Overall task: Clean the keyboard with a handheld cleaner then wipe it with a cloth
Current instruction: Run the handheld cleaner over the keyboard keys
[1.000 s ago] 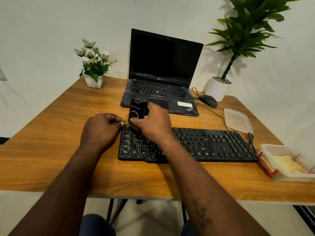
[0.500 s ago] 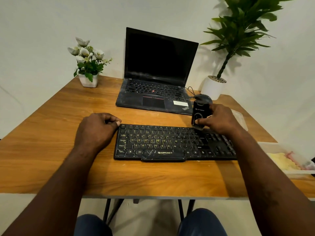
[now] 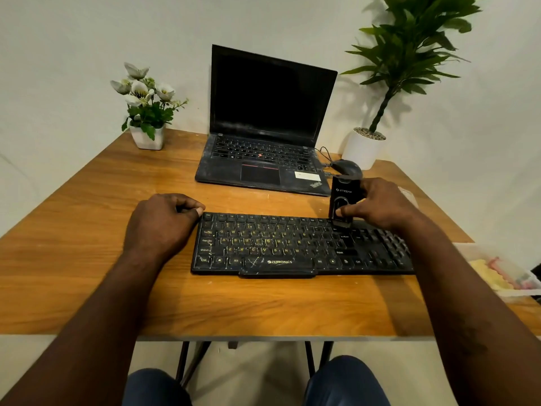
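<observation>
A dusty black keyboard lies across the wooden table in front of me. My right hand grips a small black handheld cleaner upright, its lower end on the keyboard's top row, right of the middle. My left hand rests on the table with curled fingers, thumb tip against the keyboard's upper left corner. A yellow cloth lies in a clear plastic container at the table's right edge.
An open black laptop stands behind the keyboard, with a wired mouse to its right. A small white flower pot is at the back left, a tall plant in a white pot at the back right. A clear lid lies behind my right hand.
My right hand slid the cleaner from the keyboard's left end to right of its middle a second ago, and has held there since. The left hand stayed at the corner.
</observation>
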Tool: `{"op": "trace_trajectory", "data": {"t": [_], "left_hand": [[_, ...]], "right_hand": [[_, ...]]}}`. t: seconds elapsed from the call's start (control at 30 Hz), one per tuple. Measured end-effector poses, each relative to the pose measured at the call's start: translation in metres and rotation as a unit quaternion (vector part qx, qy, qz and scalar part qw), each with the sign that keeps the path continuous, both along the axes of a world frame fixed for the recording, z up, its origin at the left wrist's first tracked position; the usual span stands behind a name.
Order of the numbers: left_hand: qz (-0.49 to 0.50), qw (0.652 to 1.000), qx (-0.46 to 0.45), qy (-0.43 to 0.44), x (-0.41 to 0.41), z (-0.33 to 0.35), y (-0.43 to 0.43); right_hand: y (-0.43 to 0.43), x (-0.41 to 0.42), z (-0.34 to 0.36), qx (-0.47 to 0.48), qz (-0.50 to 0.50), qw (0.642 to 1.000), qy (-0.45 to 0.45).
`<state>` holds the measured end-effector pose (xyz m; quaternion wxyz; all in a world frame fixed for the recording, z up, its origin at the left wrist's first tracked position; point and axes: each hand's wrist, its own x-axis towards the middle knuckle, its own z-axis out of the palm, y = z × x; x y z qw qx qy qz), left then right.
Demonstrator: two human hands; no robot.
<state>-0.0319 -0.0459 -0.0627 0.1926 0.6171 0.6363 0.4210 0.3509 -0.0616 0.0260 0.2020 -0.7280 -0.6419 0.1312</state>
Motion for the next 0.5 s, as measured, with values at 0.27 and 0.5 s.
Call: {"op": "trace_trajectory", "data": {"t": [0.27, 0.5], "left_hand": [[0.003, 1.0, -0.006, 0.002, 0.0, -0.001, 0.0], [0.007, 1.0, -0.006, 0.002, 0.001, -0.001, 0.0]], "right_hand": [[0.004, -0.024, -0.007, 0.016, 0.017, 1.0, 0.02], [0.018, -0.055, -0.007, -0.003, 0.101, 0.992, 0.07]]}}
